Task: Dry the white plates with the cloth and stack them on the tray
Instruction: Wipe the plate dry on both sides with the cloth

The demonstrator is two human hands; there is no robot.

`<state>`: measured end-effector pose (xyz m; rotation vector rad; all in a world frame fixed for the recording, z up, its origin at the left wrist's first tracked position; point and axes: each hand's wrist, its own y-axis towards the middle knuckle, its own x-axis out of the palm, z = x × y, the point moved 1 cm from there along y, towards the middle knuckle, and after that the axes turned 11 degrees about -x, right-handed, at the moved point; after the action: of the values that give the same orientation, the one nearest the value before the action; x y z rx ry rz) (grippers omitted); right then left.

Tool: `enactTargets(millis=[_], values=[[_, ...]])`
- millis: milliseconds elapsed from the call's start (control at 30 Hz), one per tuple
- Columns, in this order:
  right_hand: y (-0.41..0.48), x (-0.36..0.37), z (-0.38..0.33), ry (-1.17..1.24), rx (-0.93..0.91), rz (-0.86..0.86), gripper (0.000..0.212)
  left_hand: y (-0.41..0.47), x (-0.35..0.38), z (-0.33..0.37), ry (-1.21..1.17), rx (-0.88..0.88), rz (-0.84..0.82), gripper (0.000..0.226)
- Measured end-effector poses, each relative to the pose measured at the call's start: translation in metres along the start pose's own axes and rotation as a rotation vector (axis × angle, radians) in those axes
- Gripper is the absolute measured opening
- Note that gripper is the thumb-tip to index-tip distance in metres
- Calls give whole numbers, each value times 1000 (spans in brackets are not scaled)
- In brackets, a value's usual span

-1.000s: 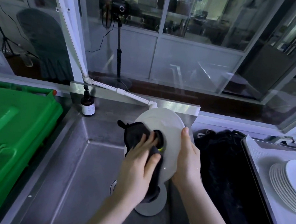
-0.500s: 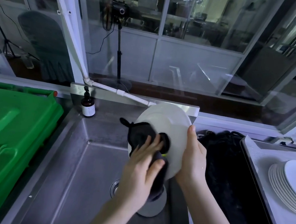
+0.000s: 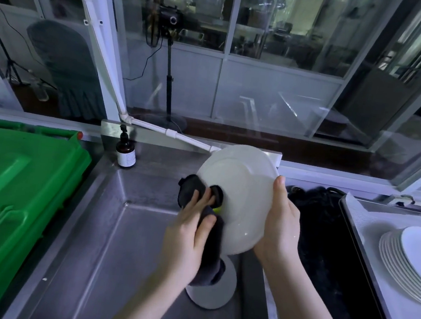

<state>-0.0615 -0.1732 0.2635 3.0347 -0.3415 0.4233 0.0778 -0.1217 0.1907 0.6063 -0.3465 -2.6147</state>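
Note:
I hold a white plate (image 3: 242,195) tilted on edge above the steel sink (image 3: 109,239). My right hand (image 3: 281,225) grips its right rim, thumb on the near face. My left hand (image 3: 189,237) presses a dark cloth (image 3: 211,249) against the plate's left side, fingers spread over the cloth. The cloth hangs down below the plate. Another white plate (image 3: 214,285) lies in the sink under my hands, partly hidden. A stack of several white plates (image 3: 410,258) sits on the tray (image 3: 367,223) at the right.
A green plastic bin (image 3: 18,197) fills the left side. A brown pump bottle (image 3: 126,151) stands at the sink's back left corner. A black mat (image 3: 324,247) lies between sink and tray. A white pipe (image 3: 175,135) runs along the back.
The plate has risen and tipped a little to the right. My left hand with the cloth has slid toward the plate's left edge.

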Motion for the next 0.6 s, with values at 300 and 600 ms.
enactTargets(millis=[300, 600], values=[[-16, -2, 26, -27, 38, -74, 46, 23, 5, 27, 66, 50, -74, 45], [-7, -14, 7, 2, 23, 21, 43, -3, 1, 8, -2, 3, -1, 37]])
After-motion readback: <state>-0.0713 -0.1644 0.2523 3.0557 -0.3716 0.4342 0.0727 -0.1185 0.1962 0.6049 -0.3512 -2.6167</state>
